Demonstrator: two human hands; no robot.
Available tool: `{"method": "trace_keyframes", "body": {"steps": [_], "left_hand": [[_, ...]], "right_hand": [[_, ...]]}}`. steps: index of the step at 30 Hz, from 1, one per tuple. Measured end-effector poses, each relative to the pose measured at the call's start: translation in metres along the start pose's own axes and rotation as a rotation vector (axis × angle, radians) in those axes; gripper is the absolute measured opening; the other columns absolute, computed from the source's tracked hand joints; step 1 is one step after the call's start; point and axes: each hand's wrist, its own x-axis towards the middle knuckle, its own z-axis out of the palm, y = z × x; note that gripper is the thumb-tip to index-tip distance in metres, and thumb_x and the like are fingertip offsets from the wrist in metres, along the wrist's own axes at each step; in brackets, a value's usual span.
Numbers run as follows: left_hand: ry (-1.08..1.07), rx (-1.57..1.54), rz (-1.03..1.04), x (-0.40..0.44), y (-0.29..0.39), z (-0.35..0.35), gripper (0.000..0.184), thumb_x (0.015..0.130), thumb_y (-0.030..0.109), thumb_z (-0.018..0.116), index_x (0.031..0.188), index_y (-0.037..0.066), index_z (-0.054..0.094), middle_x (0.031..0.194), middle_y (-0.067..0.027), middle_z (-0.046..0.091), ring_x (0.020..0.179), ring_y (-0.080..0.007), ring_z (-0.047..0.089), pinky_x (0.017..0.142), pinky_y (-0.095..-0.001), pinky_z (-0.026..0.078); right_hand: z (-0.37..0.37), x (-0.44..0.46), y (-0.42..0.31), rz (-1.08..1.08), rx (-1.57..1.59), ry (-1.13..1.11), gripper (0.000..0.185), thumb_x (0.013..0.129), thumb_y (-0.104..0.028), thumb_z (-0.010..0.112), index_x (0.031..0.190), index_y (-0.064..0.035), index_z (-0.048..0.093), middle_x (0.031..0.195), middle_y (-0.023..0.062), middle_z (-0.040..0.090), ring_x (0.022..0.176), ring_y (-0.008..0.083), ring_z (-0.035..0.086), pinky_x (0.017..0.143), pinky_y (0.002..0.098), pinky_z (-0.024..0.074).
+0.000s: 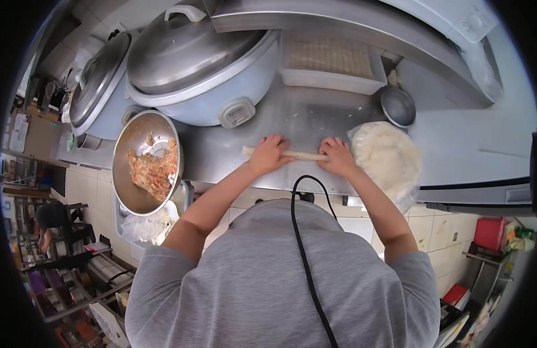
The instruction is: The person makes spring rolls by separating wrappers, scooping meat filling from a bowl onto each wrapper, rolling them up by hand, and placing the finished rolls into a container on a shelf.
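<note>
A long, thin, pale uncooked spring roll (303,155) lies across the steel counter in front of me. My left hand (269,154) is closed over it near its left end, which sticks out past the fingers. Toward the other end, the fingers of my right hand (337,155) curl down onto the roll. Just right of that hand is a stack of round white wrappers (387,156) in a clear plastic bag. To the left, a tilted steel bowl (122,168) holds an orange-brown minced filling (154,171).
Behind my hands stands a white tray (332,80) with rows of pale rolls. A small metal bowl (398,108) sits beside it. Two big lidded cookers (204,98) occupy the back left. Below the filling bowl is a plastic tub (129,229). A steel shelf (361,29) overhangs the counter.
</note>
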Motion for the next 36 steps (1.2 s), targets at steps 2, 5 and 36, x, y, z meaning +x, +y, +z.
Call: {"method": "trace_keyframes", "body": {"steps": [2,5,36], "left_hand": [[0.069,-0.113,0.077,0.02,0.012,-0.003,0.047,0.071,0.035,0.072,0.107,0.007,0.06,0.12,-0.0109,0.049,0.109,-0.0294,0.048,0.085,-0.0403,0.041],[-0.013,-0.422,0.009,0.057,0.041,-0.031,0.043,0.069,0.031,0.073,0.103,0.007,0.061,0.112,-0.0134,0.057,0.102,-0.0309,0.056,0.081,-0.0404,0.045],[0.337,-1.102,-0.115,0.042,0.08,-0.161,0.014,0.073,0.009,0.061,0.063,0.0,0.055,0.053,-0.0014,0.044,0.052,-0.0048,0.037,0.044,-0.0266,0.032]], "right_hand": [[-0.011,0.009,-0.001,-0.029,0.073,0.065,0.024,0.068,-0.021,0.068,0.087,-0.011,0.057,0.103,0.0028,0.051,0.102,0.0235,0.05,0.083,0.0415,0.04],[-0.06,0.019,-0.029,-0.081,0.284,0.121,0.023,0.068,-0.015,0.068,0.087,-0.0071,0.056,0.097,0.0046,0.053,0.091,0.0244,0.055,0.075,0.0378,0.0446],[-0.194,0.011,-0.133,-0.59,0.035,0.745,0.043,0.06,-0.053,0.074,0.083,-0.0169,0.068,0.132,0.01,0.046,0.128,0.0337,0.033,0.103,0.0547,0.0206]]}}
